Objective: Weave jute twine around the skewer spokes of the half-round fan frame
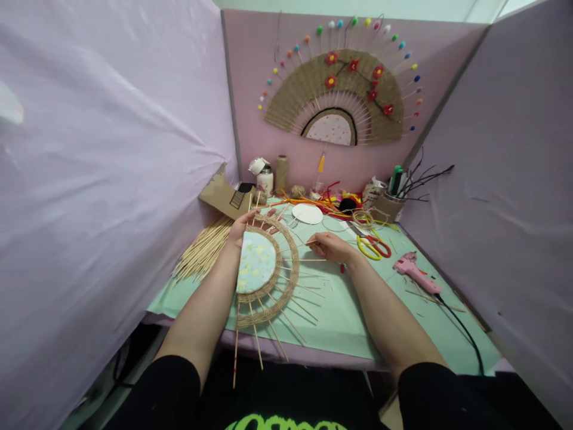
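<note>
My left hand (244, 230) grips the upper edge of a half-round fan (290, 257), its thumb and fingers around the sticks there. Twine is woven in two curved bands across thin bamboo sticks that spread outward. A pale blue half-disc with yellow flowers (257, 263) fills the fan's centre. To the right of the outer band, my right hand (329, 246) is closed in a pinch on what looks like the tip of one bamboo stick (310, 243). Its palm and some fingers are hidden. The fan is held tilted over the green-covered table (344, 322).
A bundle of bamboo sticks (203, 251) lies at left beside cut cardboard (228, 197). Scissors (373, 246) and a pink glue gun (418, 275), its cord trailing, lie at right. Behind are a white oval (307, 213), pipe cleaners (308, 206), and a finished fan (286, 98) on the wall.
</note>
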A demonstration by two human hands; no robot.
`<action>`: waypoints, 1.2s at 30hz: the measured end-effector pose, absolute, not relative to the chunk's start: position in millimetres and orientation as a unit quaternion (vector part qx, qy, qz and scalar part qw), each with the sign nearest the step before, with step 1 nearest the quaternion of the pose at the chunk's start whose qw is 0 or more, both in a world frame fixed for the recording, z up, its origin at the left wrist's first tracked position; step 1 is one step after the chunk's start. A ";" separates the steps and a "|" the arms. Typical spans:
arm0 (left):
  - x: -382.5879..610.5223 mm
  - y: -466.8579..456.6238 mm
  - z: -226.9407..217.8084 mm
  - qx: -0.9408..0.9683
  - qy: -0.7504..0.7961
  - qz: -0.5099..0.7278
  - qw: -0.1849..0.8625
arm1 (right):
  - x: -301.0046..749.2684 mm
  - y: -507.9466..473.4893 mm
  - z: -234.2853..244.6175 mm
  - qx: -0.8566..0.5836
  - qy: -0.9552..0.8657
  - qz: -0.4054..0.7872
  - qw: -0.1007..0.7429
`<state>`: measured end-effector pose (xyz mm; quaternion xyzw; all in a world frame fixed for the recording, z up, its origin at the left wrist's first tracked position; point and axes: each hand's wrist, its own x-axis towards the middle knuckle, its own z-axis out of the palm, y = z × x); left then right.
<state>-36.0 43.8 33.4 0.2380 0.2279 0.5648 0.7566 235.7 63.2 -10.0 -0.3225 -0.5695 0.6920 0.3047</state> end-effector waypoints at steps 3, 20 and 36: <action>-37.3 46.1 30.6 0.235 0.225 0.574 0.752 | 228.3 57.4 -10.1 -0.314 -0.569 0.708 0.276; -36.2 52.0 19.2 0.257 0.294 0.493 0.777 | 223.2 67.9 -10.6 -0.354 -0.453 0.720 0.388; -13.7 42.4 15.3 0.358 0.418 0.453 0.702 | 256.9 82.3 1.7 -0.380 -0.456 0.666 0.451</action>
